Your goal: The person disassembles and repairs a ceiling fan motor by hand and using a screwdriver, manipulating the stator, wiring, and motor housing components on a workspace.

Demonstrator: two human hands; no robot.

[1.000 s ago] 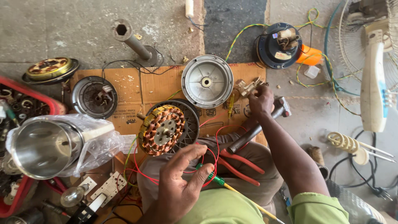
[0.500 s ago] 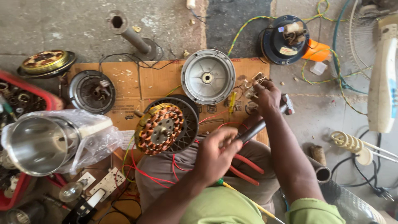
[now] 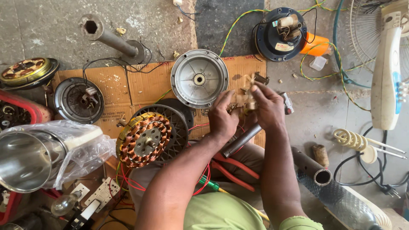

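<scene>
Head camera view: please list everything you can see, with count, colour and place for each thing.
small part: one, tan and metal, held between both hands
round cover: one, silver, on the cardboard, above the left hand
copper-wound stator: one, copper and yellow, left of the left forearm
cardboard: one sheet, brown, on the floor
steel pot in plastic bag: one, shiny, far left
motor housing: one, black, top right of centre
pedestal fan: one, white, right edge
pliers: one, red handles, on the lap
metal tube: one, grey, under the hands
light bulb: one, clear, bottom left
left hand: pinching the small part
right hand: gripping the small part
</scene>
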